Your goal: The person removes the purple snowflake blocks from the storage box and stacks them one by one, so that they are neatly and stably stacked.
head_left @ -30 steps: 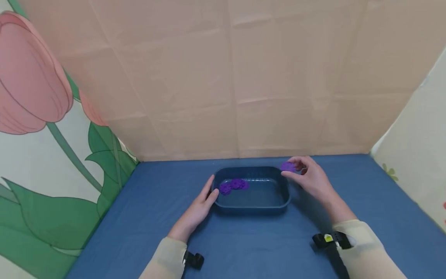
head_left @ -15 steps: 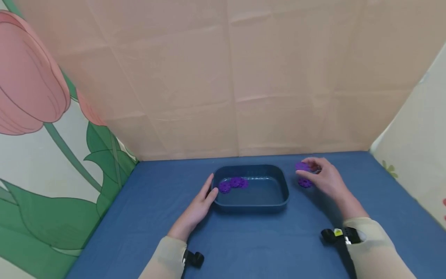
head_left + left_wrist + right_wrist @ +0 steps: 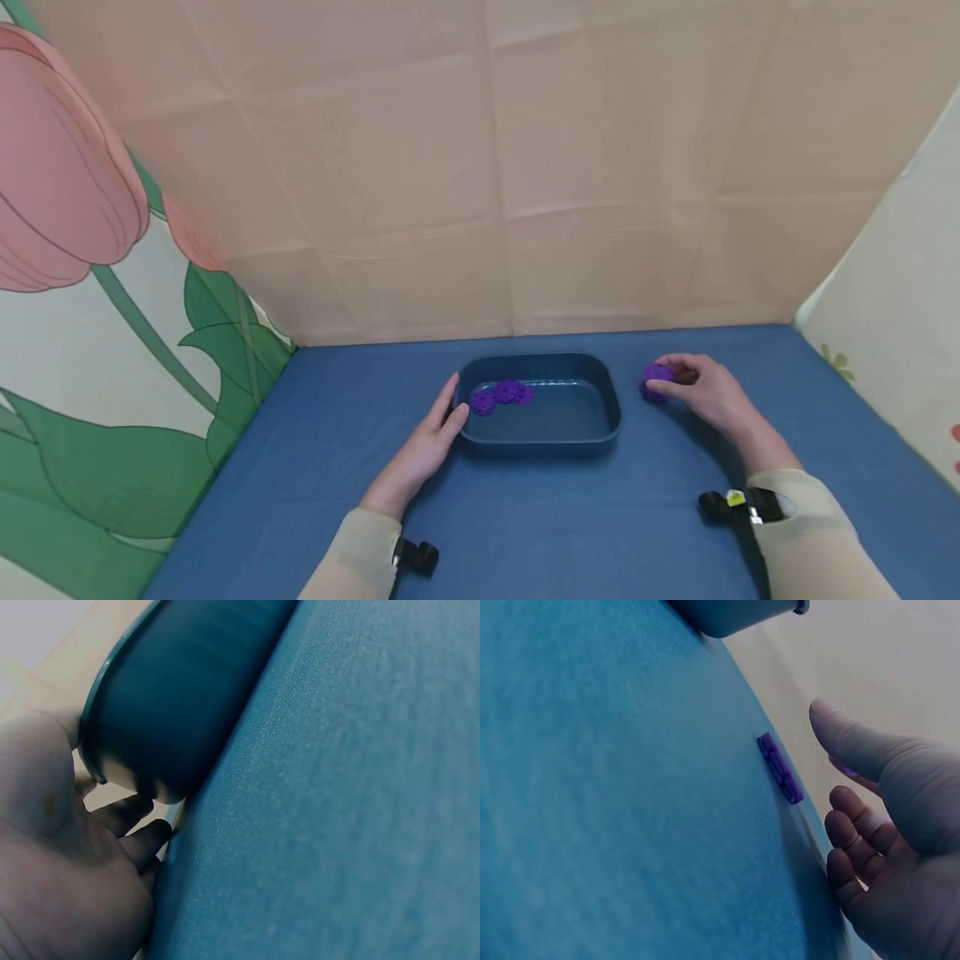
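Observation:
My left hand point(image 3: 420, 454) holds the left end of a dark blue rectangular tray point(image 3: 573, 417), thumb and fingers spread along its rim and outer wall. Several purple, flower-like discs point(image 3: 484, 403) lie at the left inside it. To the right of the tray, my right hand point(image 3: 708, 392) pinches another purple disc point(image 3: 658, 372) between thumb and fingers. Just below that one, a purple disc lies on the blue table; the right wrist view shows this lower disc point(image 3: 781, 769) edge-on, with the held disc point(image 3: 844, 766) mostly hidden behind the thumb.
Blue cloth covers the table point(image 3: 540, 525). A beige sheet point(image 3: 495, 183) rises along its back edge. Walls stand at both sides, the left one painted with a large pink tulip point(image 3: 63, 158). Each wrist wears a small black camera point(image 3: 416, 558).
My right hand has moved right, away from the tray's rim, then lowered, carrying its disc to the one on the table. The left hand and tray have stayed in place.

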The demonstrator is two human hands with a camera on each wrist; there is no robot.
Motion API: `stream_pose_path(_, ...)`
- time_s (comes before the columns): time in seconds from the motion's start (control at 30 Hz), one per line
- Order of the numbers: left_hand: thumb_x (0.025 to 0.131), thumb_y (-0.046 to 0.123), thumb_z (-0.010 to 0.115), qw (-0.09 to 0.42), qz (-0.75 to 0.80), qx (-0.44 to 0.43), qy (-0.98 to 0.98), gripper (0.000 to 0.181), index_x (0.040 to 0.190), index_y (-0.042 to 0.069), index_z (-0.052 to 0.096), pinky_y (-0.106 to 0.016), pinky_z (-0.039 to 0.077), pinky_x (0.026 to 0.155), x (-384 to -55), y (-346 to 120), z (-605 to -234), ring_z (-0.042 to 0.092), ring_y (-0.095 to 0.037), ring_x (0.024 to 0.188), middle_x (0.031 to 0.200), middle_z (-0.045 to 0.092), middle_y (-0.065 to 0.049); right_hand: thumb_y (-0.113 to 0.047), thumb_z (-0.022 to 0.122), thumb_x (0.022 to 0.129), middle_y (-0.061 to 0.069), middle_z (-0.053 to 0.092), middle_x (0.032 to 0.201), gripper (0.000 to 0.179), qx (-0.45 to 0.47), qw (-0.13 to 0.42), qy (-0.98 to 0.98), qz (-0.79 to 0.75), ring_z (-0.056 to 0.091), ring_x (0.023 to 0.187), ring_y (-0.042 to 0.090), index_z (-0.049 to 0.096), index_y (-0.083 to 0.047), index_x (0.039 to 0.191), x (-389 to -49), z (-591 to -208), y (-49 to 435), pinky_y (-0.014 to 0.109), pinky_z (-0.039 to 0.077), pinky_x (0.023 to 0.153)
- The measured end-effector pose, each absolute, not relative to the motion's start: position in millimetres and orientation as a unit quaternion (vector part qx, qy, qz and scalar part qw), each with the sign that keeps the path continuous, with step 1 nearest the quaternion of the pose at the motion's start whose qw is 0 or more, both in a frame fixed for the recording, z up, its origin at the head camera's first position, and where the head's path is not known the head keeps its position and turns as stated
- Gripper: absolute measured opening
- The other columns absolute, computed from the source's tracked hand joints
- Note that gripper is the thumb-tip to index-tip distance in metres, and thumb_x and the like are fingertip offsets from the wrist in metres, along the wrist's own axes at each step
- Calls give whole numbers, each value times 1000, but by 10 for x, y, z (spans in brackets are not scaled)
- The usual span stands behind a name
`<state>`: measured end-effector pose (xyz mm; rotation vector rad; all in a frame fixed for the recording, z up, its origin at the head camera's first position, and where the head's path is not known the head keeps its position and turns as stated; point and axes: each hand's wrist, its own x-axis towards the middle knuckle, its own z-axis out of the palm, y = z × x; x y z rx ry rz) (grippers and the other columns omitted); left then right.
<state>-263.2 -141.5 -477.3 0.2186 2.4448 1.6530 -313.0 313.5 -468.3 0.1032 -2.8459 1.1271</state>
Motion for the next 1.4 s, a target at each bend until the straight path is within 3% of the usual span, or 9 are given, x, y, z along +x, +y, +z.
stream_pose_path(0.3, 92, 75, 42, 92, 557, 73, 822, 74, 155, 52, 11, -56, 10, 123, -2633, -1410, -4772, 5, -18, 155, 165, 8, 20, -58, 71, 85, 15, 63, 119, 57, 47, 20, -935, 350, 54, 107, 33, 65, -18, 125, -3157, -4737, 3172, 49, 45, 85)
stream_pose_path(0.63, 91, 75, 42, 97, 560, 74, 820, 76, 156, 50, 10, -54, 11, 124, -2625, -1415, -4766, 4, -14, 154, 163, 7, 23, -58, 70, 86, 22, 50, 133, 63, 49, 6, -939, 341, 45, 119, 40, 63, -13, 130, -3122, -4745, 3159, 64, 39, 94)
stream_pose_path(0.97, 93, 72, 43, 91, 562, 80, 818, 75, 156, 48, 11, -57, 10, 123, -2609, -1409, -4730, 5, -18, 155, 164, 8, 19, -57, 71, 86, 22, 52, 130, 63, 59, 20, -948, 314, 47, 118, 42, 65, -11, 128, -3136, -4796, 3168, 64, 39, 95)
stream_pose_path(1.13, 91, 76, 42, 95, 555, 73, 823, 73, 153, 55, 11, -56, 10, 123, -2623, -1418, -4765, 5, -16, 155, 164, 8, 22, -56, 72, 86, 22, 51, 131, 63, 60, 17, -948, 312, 46, 119, 42, 65, -10, 129, -3144, -4805, 3171, 64, 38, 96)
stream_pose_path(1.4, 91, 76, 42, 98, 554, 75, 823, 74, 154, 53, 11, -55, 10, 123, -2631, -1438, -4779, 4, -14, 154, 163, 8, 23, -55, 72, 86, 22, 51, 131, 63, 61, 15, -950, 307, 46, 120, 42, 64, -10, 130, -3149, -4807, 3155, 64, 38, 97)
